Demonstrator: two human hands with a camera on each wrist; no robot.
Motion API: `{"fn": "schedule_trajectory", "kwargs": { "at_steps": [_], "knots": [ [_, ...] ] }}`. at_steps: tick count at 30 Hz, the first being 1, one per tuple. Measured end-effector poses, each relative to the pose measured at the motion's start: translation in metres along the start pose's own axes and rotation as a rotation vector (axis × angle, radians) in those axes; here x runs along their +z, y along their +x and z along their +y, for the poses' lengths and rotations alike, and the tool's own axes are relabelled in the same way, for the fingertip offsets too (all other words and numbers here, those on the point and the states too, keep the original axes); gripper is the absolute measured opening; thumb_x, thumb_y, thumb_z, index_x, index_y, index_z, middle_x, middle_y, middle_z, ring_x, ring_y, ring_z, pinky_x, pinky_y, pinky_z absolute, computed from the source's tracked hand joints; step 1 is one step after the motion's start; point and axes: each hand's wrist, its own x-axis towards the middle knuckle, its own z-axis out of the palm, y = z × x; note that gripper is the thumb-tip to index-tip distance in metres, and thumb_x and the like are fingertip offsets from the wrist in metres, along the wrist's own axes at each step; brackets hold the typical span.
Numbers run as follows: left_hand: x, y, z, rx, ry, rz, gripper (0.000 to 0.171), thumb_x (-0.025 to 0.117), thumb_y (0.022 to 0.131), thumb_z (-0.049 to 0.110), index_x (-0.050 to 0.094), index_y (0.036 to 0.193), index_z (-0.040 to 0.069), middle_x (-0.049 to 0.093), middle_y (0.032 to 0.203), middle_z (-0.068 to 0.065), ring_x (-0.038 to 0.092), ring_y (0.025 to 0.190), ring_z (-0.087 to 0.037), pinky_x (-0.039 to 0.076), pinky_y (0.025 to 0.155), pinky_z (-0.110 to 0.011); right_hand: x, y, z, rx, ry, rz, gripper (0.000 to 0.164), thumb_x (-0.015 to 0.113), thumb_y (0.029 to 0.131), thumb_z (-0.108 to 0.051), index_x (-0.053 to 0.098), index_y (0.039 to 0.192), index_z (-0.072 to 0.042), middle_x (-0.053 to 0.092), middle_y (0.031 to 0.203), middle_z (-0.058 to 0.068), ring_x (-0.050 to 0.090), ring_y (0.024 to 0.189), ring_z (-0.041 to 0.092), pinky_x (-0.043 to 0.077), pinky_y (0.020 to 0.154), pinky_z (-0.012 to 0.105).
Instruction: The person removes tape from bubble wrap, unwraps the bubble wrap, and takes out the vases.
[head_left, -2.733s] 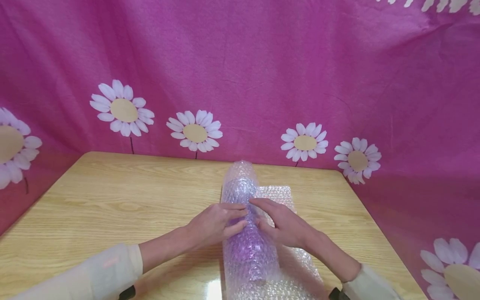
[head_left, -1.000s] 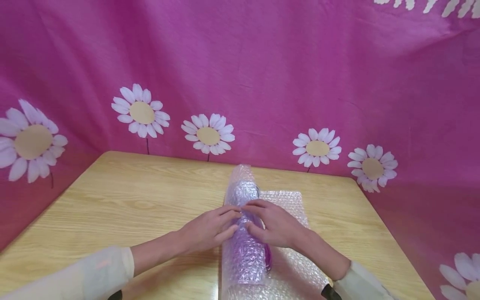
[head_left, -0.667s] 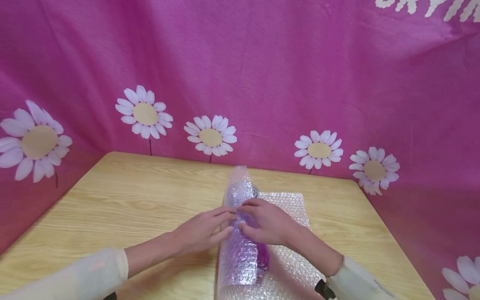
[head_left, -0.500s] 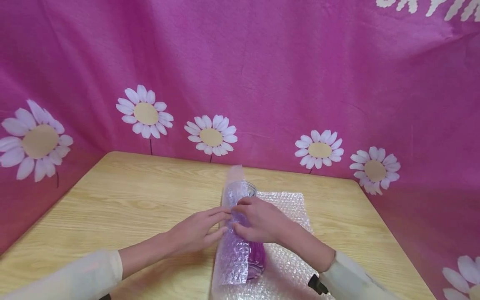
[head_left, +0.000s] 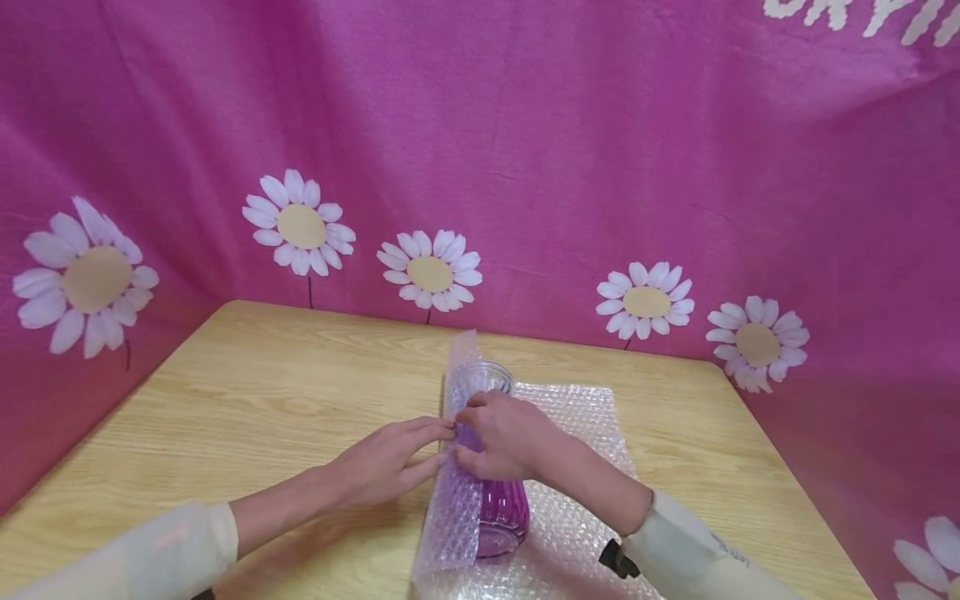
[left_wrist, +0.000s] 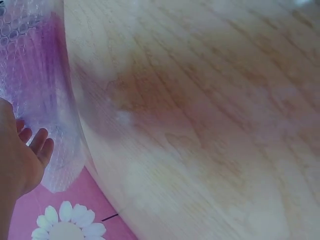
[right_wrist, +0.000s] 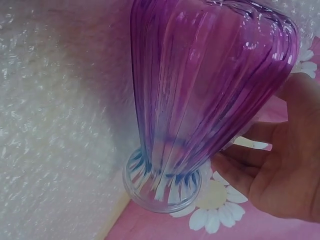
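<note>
Purple glass vase (head_left: pixel 504 507) on bubble wrap (head_left: pixel 573 418), 6 o'clock in head view, is prob. slippery & fragile, best held mid-body; our L hand (head_left: pixel 384 461) touches wrap, fingers relaxed, R hand's (head_left: pixel 513 435) grip we can't tell.

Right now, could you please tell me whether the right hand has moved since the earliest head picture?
Yes: judged against the table in the head view, the right hand has moved to the person's left.

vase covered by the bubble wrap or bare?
Partly covered: the head view shows bubble wrap over the left of the vase, with its right side bare.
</note>
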Motion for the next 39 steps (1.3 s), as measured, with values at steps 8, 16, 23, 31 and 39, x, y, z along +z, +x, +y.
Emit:
{"fn": "schedule_trajectory", "kwargs": {
  "at_steps": [8,16,23,31,39],
  "knots": [
    [0.001,0.007,0.004,-0.003,0.008,-0.006,0.033,0.050,0.095,0.031,0.057,0.124,0.018,0.050,0.131,0.004,0.043,0.121,-0.010,0.035,0.101,-0.029,-0.001,-0.011,0.012,0.054,0.127,0.030,0.040,0.052,0.088,-0.041,0.063,0.114,-0.012,0.059,0.117,0.004,0.054,0.108,0.019,0.048,0.087,0.034],
    [0.003,0.013,0.008,0.007,0.041,0.066,0.024,0.052,0.094,0.030,0.064,0.111,0.018,0.059,0.118,0.005,0.051,0.113,-0.009,0.041,0.096,-0.029,0.002,-0.030,0.032,0.161,0.154,0.308,0.028,0.054,0.090,-0.032,0.063,0.109,-0.014,0.060,0.108,-0.001,0.056,0.101,0.015,0.050,0.080,0.033],
    [0.008,0.017,0.010,-0.001,0.085,0.130,0.015,0.052,0.092,0.030,0.064,0.099,0.023,0.057,0.106,0.011,0.053,0.102,-0.006,0.047,0.084,-0.026,0.017,-0.056,0.054,0.288,0.135,0.297,0.026,0.055,0.089,-0.029,0.064,0.108,-0.013,0.060,0.107,0.002,0.056,0.101,0.021,0.049,0.081,0.039],
    [0.010,0.031,0.017,-0.034,0.105,0.180,0.020,0.051,0.092,0.034,0.066,0.085,0.022,0.058,0.105,0.006,0.052,0.096,-0.007,0.048,0.078,-0.024,0.050,-0.089,0.075,0.360,0.162,0.114,0.039,0.056,0.090,-0.031,0.057,0.119,-0.005,0.053,0.121,0.018,0.049,0.110,0.037,0.043,0.089,0.051],
    [0.010,0.047,0.030,-0.140,0.180,0.157,0.038,0.051,0.089,0.049,0.061,0.064,0.022,0.061,0.087,0.008,0.056,0.079,-0.007,0.049,0.066,-0.021,0.065,-0.107,0.085,0.416,0.223,-0.063,0.051,0.052,0.092,-0.033,0.045,0.132,-0.004,0.041,0.134,0.025,0.033,0.126,0.039,0.025,0.103,0.054]
  ]
}}
